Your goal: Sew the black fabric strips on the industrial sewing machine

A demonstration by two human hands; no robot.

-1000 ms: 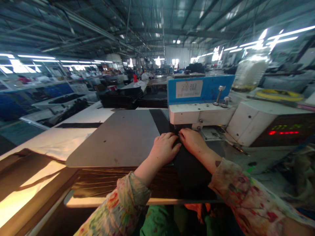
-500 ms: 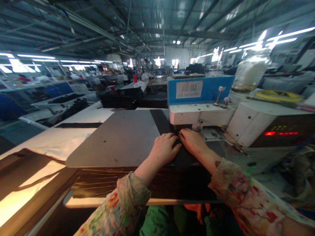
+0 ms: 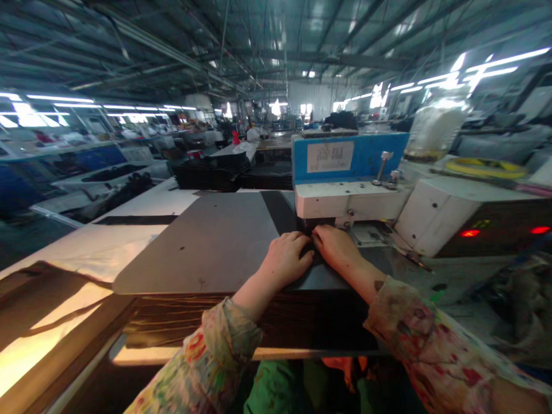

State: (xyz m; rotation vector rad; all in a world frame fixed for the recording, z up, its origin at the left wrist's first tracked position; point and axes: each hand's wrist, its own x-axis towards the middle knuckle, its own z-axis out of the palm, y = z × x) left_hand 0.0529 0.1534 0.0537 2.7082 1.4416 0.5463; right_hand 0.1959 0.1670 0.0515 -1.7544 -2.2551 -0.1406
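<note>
My left hand [image 3: 288, 257] and my right hand [image 3: 336, 244] are close together at the near left edge of a white and blue machine [image 3: 351, 201]. The fingers of both hands are curled and pressed down on a dark strip of material [image 3: 279, 211], which lies on a grey metal plate [image 3: 207, 247] and reaches up to the machine's head. Between the hands only a small part of the strip shows; the fingertips are partly hidden. Under the plate is a thick stack of dark sheets [image 3: 207, 322].
On the right is a control box [image 3: 470, 215] with red lights, then a clear jar [image 3: 437, 126] and a yellow ring [image 3: 485, 168]. Stacked dark pieces [image 3: 211, 171] lie behind the plate. A single dark strip [image 3: 135, 220] rests on the pale table [image 3: 142, 247] at left.
Both hands have barely moved. The plate just below them looks lighter, where it was covered in dark before. The control box's red display has changed.
</note>
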